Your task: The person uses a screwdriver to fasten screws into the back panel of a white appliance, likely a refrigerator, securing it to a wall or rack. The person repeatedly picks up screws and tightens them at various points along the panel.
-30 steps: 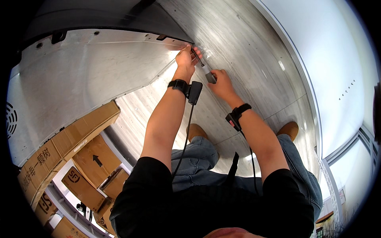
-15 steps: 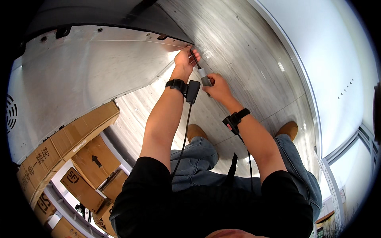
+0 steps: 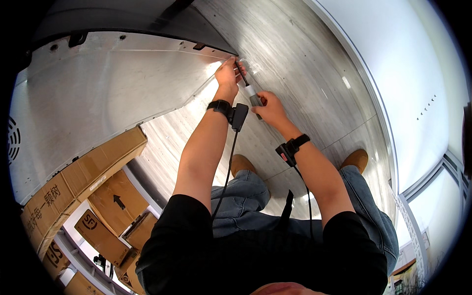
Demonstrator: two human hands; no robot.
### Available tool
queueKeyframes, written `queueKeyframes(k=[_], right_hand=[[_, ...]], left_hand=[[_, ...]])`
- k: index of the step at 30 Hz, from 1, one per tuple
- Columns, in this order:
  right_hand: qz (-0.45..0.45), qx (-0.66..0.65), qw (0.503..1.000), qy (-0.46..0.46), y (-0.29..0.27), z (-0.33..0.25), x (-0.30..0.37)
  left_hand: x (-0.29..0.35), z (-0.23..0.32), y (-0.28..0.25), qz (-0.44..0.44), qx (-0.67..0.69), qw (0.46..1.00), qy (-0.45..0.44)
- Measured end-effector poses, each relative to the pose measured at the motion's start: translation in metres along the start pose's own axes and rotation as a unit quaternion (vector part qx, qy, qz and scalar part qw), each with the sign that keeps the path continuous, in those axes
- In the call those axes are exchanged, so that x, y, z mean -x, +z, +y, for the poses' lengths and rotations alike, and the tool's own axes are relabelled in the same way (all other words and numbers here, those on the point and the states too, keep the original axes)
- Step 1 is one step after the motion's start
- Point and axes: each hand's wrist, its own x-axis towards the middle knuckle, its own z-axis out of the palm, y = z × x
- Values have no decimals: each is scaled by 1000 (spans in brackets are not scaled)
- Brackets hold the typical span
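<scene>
Seems, as a judgement, to be at the step of setting or turning a screwdriver point(image 3: 250, 90) at the 12 o'clock corner of a large sheet-metal panel point(image 3: 123, 88), just above the middle of the view. Gripping the grey handle from 4 o'clock with the right hand point(image 3: 271, 110), clamped with curled fingers; reaching to the tip end of the dark shaft from 7 o'clock with the left hand point(image 3: 227, 74), with some fingers apart. Cannot tell whether pinched there on the shaft, on a small fastener or on nothing. Probably calls next for holding the shaft in line, pressing the tip home and twisting the handle evenly. By count: one screwdriver, two hands, one such panel; two black wrist devices point(image 3: 239, 116), one per arm; two brown shoes point(image 3: 356, 160), at 6 and 3 o'clock on the wood-grain floor point(image 3: 305, 78); toward 8 o'clock, one long carton point(image 3: 105, 160) and at least five smaller cardboard boxes point(image 3: 104, 240), some cut off by the dark rim.
</scene>
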Motion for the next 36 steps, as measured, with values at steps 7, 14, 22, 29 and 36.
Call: queueKeyframes(k=[7, 14, 22, 29, 36], right_hand=[[10, -78, 997, -16, -16, 26, 12], [52, -255, 965, 25, -108, 24, 62], [220, -372, 899, -74, -190, 11, 145], [349, -428, 825, -121, -245, 50, 200], [399, -465, 781, -123, -270, 86, 223]], left_hand=[[-2, -7, 14, -77, -1, 997, 23], [33, -4, 100, -240, -62, 968, 31], [110, -12, 203, -462, -71, 882, -60], [183, -77, 306, -568, -211, 796, -7], [241, -133, 364, -525, -280, 804, -18]])
